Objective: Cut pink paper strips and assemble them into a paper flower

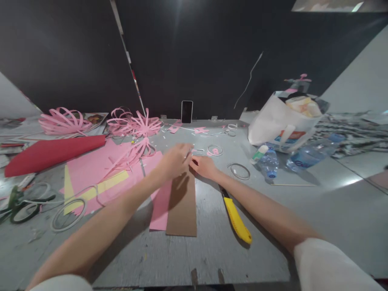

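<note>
A brown cardboard strip lies lengthwise in front of me, overlapping a pink paper strip on its left. My left hand hovers over the far end of the cardboard, fingers loosely bent and slightly apart, casting a shadow on it. At the cardboard's far right corner, my right hand rests with its fingers drawn together on the edge; its fingertips are partly hidden. A yellow-handled utility knife lies beside my right forearm, its blade end partly under the arm.
Left are pink sheets, a red sheet, scissors and a wire coil. Pink paper-strip bundles stand behind. A phone leans on the dark wall. Right are a white bag, plastic bottles and a glue stick.
</note>
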`<state>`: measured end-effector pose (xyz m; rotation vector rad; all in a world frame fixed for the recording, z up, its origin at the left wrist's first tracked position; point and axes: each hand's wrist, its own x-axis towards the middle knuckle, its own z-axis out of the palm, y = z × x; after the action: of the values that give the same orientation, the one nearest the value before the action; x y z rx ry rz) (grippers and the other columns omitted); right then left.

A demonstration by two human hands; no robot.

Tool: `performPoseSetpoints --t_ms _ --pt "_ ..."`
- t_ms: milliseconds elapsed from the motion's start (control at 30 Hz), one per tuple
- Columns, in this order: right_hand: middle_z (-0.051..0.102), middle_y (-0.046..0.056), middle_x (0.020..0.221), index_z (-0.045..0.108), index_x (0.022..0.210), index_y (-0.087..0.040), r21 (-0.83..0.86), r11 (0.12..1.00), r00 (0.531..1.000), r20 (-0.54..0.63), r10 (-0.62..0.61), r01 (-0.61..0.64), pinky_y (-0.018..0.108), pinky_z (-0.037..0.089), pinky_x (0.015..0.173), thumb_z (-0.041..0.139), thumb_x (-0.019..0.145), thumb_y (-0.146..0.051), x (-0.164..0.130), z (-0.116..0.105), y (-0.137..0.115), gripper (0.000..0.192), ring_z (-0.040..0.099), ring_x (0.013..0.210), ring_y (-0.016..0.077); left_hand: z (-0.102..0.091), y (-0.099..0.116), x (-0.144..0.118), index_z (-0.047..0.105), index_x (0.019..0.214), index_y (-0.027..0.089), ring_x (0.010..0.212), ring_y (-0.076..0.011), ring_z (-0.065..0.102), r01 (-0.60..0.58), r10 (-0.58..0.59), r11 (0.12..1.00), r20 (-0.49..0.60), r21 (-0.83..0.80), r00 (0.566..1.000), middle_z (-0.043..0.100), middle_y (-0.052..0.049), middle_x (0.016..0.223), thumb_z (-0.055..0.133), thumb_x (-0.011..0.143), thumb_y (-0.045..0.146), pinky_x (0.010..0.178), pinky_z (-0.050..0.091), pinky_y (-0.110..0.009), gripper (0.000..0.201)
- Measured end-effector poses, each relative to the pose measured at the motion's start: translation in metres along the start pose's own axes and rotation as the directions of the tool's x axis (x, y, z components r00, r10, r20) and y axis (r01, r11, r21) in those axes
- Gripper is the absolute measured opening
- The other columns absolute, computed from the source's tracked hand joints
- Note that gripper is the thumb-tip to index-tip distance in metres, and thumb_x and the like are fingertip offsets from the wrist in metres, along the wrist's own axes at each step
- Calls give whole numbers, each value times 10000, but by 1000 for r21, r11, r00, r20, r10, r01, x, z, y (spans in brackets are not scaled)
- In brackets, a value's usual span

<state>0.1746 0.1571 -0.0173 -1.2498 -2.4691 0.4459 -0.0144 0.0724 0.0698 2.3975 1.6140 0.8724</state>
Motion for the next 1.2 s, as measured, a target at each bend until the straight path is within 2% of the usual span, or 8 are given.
performPoseSetpoints --t_ms 67,133,267,433,633,767,967,1200 --pt "746 50 861 683 874 -215 72 997 1000 -20 13 -11 291 352 694 514 1039 -334 4 0 3 264 618 771 192 31 1 -31 690 1355 268 1257 -299 654 -163 165 986 126 -21 978 724 -116 1342 409 1083 278 1120 505 -471 391" --pt "718 37 821 629 814 -214 161 987 998 -44 33 -26 276 383 698 479 1037 -324 7 -1 5 290 612 763 180 49 -3 -58 673 1401 268 1350 -305 601 -242 243 970 206 -30 948 670 -126 1453 415 1099 312 1161 485 -494 399" --pt "638 2 710 558 775 -227 338 940 994 -76 81 -50 261 430 680 419 1037 -355 11 -4 9 323 583 687 165 54 -12 -80 592 1531 342 1557 -275 437 -296 300 953 305 -63 904 531 -56 1652 434 1117 379 1285 375 -499 444" --pt "541 -32 614 566 751 -231 491 868 988 -87 127 -69 267 418 630 461 1004 -381 10 -6 10 312 522 601 155 56 -13 -78 639 1463 343 1566 -269 454 -252 271 963 355 -100 895 539 -42 1656 426 1120 387 1274 394 -530 406" --pt "515 -48 558 595 739 -226 603 793 987 -55 149 -86 270 382 574 523 975 -367 9 -8 11 284 464 521 135 60 -14 -79 683 1379 262 1530 -268 503 -246 276 960 308 -133 910 610 -80 1587 406 1126 309 1282 392 -534 378" --pt "517 -52 534 615 727 -220 647 756 988 -34 153 -95 264 361 549 560 956 -348 10 -7 11 267 440 492 121 59 -15 -78 730 1270 221 1480 -291 554 -278 313 945 228 -172 922 689 -111 1484 569 1081 358 1252 433 -519 283" --pt "513 -49 512 630 737 -224 719 686 983 -16 184 -117 259 320 488 583 950 -410 13 -5 15 286 422 461 115 60 -18 -77 748 1176 212 1447 -311 585 -248 294 938 175 -243 939 719 -125 1430 739 998 457 1227 457 -516 303" --pt "492 -53 509 611 756 -231 793 598 980 -11 200 -114 257 262 448 580 957 -502 15 -4 20 338 399 444 111 64 -24 -76 761 1048 227 1373 -301 644 -136 184 929 112 -344 977 755 -113 1356 778 972 405 1160 506 -505 195"
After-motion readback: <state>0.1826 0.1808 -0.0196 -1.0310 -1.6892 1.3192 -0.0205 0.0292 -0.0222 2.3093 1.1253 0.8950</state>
